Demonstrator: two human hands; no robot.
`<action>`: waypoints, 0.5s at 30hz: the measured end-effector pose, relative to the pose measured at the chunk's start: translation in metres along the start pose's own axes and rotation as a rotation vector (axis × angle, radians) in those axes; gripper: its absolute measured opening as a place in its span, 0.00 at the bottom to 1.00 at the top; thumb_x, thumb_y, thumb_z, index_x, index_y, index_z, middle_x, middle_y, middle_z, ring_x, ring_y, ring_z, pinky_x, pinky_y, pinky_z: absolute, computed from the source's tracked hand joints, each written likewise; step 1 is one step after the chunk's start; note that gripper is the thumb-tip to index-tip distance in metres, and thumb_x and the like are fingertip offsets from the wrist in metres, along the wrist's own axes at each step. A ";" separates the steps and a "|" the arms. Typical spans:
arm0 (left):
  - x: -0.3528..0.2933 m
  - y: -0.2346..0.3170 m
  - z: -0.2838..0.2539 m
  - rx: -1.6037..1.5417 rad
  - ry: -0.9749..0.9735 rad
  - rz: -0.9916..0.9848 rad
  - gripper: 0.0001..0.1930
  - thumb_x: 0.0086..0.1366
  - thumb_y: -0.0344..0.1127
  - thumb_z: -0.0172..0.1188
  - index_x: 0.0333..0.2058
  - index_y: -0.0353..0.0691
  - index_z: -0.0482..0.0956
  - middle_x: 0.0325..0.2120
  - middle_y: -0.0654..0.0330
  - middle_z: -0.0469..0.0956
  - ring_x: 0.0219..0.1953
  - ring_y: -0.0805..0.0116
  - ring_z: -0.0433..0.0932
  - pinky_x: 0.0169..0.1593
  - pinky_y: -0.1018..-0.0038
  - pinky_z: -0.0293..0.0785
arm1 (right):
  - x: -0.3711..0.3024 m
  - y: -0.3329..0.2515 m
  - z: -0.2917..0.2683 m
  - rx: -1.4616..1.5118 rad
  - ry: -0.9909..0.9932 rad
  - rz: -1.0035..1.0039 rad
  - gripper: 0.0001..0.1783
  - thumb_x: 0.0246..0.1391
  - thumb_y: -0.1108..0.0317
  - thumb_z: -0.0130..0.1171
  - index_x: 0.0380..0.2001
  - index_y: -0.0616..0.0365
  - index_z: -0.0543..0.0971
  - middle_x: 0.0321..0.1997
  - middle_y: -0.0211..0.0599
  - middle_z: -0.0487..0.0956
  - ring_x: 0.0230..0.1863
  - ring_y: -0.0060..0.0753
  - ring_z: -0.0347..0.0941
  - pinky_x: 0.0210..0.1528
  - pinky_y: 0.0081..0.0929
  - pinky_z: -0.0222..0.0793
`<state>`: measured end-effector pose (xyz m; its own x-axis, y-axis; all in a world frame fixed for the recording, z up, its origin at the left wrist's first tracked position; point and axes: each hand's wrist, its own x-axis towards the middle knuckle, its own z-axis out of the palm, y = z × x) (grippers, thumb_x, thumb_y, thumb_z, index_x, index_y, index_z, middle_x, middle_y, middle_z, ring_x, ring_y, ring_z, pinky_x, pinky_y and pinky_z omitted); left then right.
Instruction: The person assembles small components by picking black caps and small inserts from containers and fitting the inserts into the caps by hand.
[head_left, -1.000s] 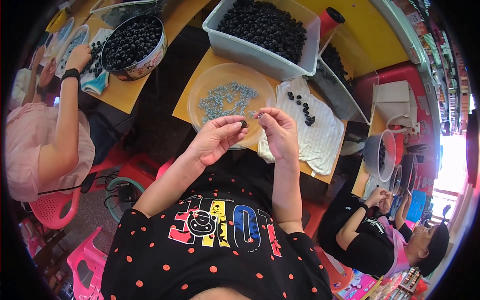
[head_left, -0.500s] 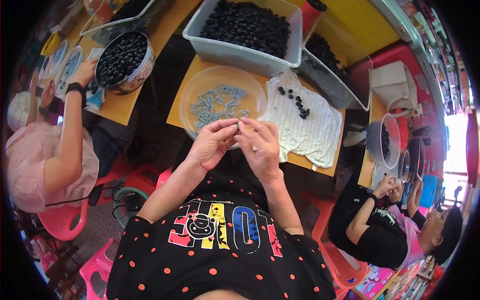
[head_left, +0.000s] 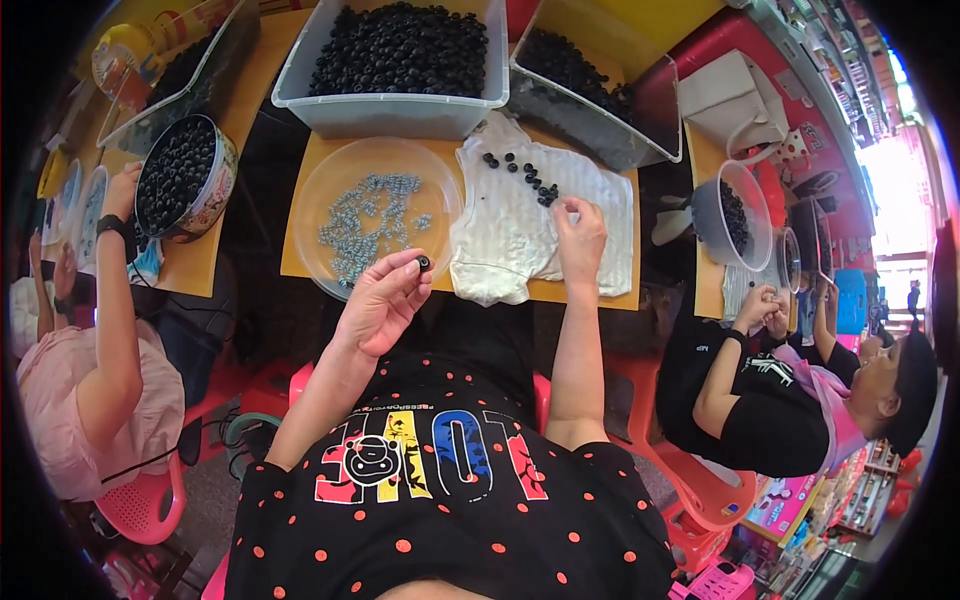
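A small round black wheel-like piece (head_left: pixel 424 263) with a paler centre is pinched between the thumb and fingers of my left hand (head_left: pixel 385 303), in front of the round clear tray (head_left: pixel 452 185). Small grey-blue parts (head_left: pixel 350 225) lie scattered in that tray. My right hand (head_left: pixel 581 238) reaches over the white cloth (head_left: pixel 505 225). Its thumb and fingertips are drawn together beside a cluster of loose black pieces (head_left: pixel 545 192). Whether they grip one cannot be made out. More black pieces trail to the upper left on the cloth.
A large clear bin (head_left: pixel 395 118) heaped with black pieces stands behind the tray. Another clear bin (head_left: pixel 600 130) is at its right. At left a co-worker's hand (head_left: pixel 122 188) is by a round tin (head_left: pixel 222 185) of black pieces. Another person (head_left: pixel 760 390) works at right.
My hands, together over the tray before, are now apart. The right has moved right to the pieces on the cloth; the left has moved left and lower, still pinching. The whole view has shifted.
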<state>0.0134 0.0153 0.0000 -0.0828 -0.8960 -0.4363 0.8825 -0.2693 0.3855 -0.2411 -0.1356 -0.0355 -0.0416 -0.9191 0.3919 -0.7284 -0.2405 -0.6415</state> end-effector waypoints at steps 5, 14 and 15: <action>0.001 -0.003 0.000 0.004 -0.006 -0.043 0.09 0.60 0.25 0.59 0.40 0.35 0.77 0.34 0.56 0.79 0.35 0.70 0.79 0.40 0.78 0.79 | 0.006 0.019 0.014 -0.173 -0.064 -0.040 0.11 0.42 0.67 0.64 0.30 0.60 0.80 0.31 0.41 0.78 0.35 0.42 0.74 0.40 0.35 0.68; 0.007 0.004 0.003 0.025 0.030 -0.027 0.09 0.60 0.25 0.59 0.41 0.35 0.76 0.34 0.55 0.79 0.35 0.71 0.79 0.40 0.78 0.79 | -0.022 -0.006 -0.011 0.728 -0.247 0.403 0.09 0.52 0.73 0.58 0.36 0.66 0.79 0.35 0.39 0.79 0.30 0.23 0.73 0.38 0.21 0.69; 0.010 0.004 0.007 0.057 0.017 -0.038 0.09 0.60 0.25 0.58 0.41 0.35 0.76 0.34 0.55 0.79 0.34 0.71 0.79 0.39 0.78 0.79 | -0.027 -0.016 -0.016 1.022 -0.316 0.477 0.09 0.54 0.74 0.56 0.38 0.67 0.78 0.36 0.38 0.79 0.30 0.23 0.72 0.38 0.21 0.69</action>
<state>0.0126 0.0031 0.0032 -0.1077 -0.8788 -0.4649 0.8509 -0.3233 0.4141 -0.2390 -0.1018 -0.0255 0.1141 -0.9862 -0.1203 0.2098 0.1423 -0.9673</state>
